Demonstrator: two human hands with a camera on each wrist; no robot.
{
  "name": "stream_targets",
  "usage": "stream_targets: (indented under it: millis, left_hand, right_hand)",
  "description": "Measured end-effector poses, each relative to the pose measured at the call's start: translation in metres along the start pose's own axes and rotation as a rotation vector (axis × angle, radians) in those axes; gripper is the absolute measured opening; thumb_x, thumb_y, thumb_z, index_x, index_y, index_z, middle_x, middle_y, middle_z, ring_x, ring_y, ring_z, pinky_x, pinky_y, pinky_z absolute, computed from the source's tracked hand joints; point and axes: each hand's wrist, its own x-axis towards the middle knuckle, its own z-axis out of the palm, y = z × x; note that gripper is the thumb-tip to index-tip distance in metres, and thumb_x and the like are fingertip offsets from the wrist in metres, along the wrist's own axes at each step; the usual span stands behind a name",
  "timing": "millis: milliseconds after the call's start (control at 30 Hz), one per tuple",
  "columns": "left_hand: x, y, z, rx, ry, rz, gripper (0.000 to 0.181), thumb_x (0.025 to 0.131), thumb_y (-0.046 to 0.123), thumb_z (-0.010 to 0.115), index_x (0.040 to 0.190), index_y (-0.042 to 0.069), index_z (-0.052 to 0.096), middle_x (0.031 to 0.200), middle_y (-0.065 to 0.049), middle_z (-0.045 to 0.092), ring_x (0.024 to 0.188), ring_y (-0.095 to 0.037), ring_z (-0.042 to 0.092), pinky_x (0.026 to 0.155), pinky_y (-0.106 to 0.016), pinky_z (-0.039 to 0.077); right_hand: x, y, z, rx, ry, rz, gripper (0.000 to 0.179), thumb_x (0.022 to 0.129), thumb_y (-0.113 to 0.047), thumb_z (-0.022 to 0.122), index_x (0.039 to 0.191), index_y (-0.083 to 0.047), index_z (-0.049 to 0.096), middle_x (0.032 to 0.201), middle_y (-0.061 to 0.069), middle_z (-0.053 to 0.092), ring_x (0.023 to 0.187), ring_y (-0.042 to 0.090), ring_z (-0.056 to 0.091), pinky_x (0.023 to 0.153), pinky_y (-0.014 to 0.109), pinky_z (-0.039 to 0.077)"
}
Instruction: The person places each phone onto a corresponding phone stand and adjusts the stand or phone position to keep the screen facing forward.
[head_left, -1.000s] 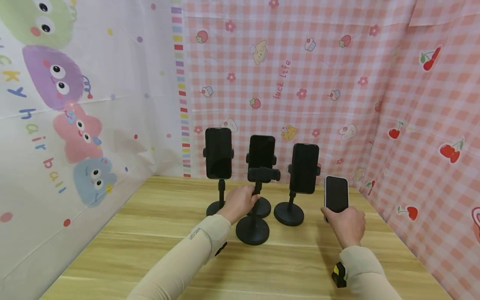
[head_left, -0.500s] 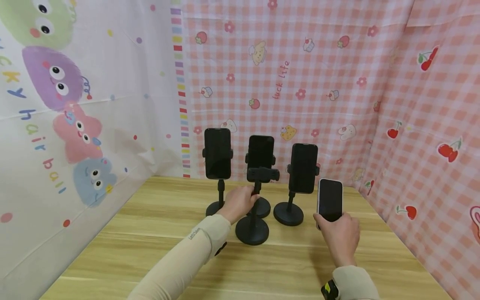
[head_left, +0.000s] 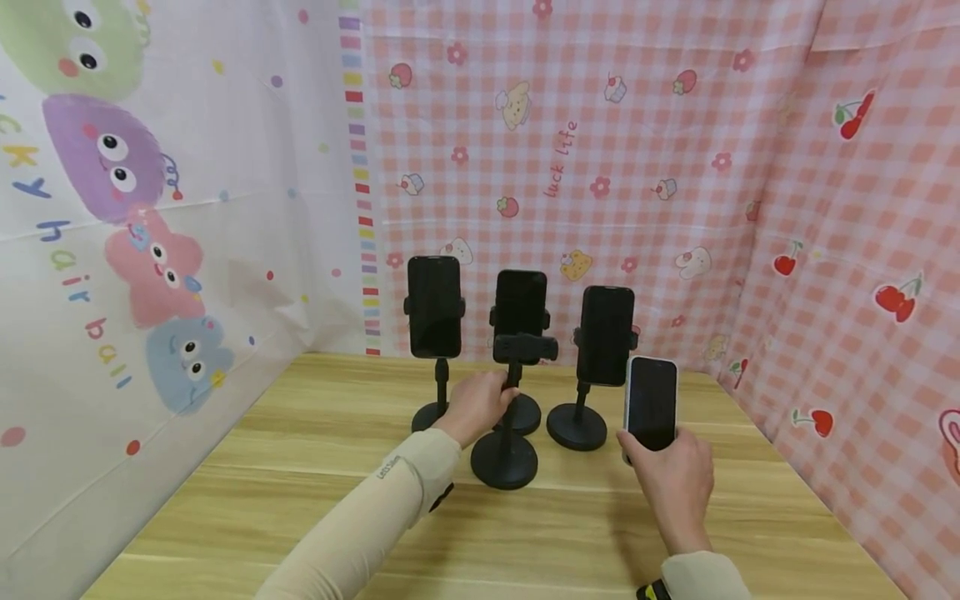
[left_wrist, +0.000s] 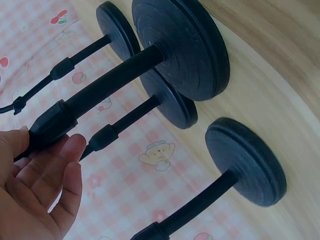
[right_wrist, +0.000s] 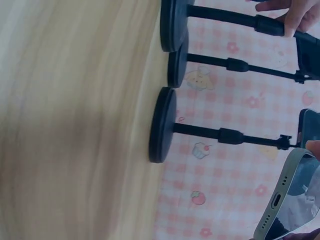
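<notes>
My left hand (head_left: 477, 406) grips the pole of the nearest black phone stand (head_left: 505, 461); in the left wrist view, thumb and fingers close round the pole's collar (left_wrist: 52, 123). That stand's clamp (head_left: 527, 347) bears no phone. In my right hand (head_left: 674, 479) is a smartphone (head_left: 651, 404) with a light rim and dark screen, upright and raised over the table, thumb along its left edge. In the right wrist view the phone's bottom end (right_wrist: 276, 200) with its charging port faces the camera. The phone overlaps the edge of the right-hand mounted phone (head_left: 606, 333) in the head view.
Behind stand more black phone stands holding dark phones: a left phone (head_left: 434, 307), a middle phone (head_left: 520, 308) partly hidden by the front clamp, and the right one on its round base (head_left: 577, 427). Patterned cloth (head_left: 675, 133) walls the wooden table (head_left: 300, 433) at back and sides.
My right hand has moved left and toward me with the smartphone, bringing it closer to the right-hand stand. My left hand has stayed on the front stand's pole.
</notes>
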Motion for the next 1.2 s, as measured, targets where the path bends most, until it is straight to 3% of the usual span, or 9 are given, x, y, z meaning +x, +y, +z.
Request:
stream_targets:
  millis: [400, 1200]
  left_hand:
    - [0.001, 0.0, -0.002, -0.028, 0.004, -0.014, 0.022, 0.097, 0.032, 0.065, 0.087, 0.013, 0.069, 0.065, 0.006, 0.056, 0.057, -0.013, 0.054, 0.053, -0.029, 0.043]
    - [-0.002, -0.004, 0.0, -0.089, 0.032, 0.021, 0.02, 0.099, 0.027, 0.063, 0.088, 0.011, 0.069, 0.063, 0.003, 0.055, 0.056, -0.014, 0.052, 0.053, -0.029, 0.042]
  right_hand:
    - [-0.01, -0.018, -0.005, 0.04, 0.007, -0.026, 0.087, 0.076, -0.057, 0.078, 0.125, 0.011, 0.054, 0.109, 0.025, 0.053, 0.102, 0.039, 0.046, 0.082, 0.055, 0.04]
    - [-0.023, -0.045, -0.01, 0.117, 0.02, -0.091, 0.088, 0.074, -0.063, 0.078, 0.126, 0.006, 0.057, 0.107, 0.021, 0.053, 0.098, 0.036, 0.048, 0.075, 0.052, 0.041]
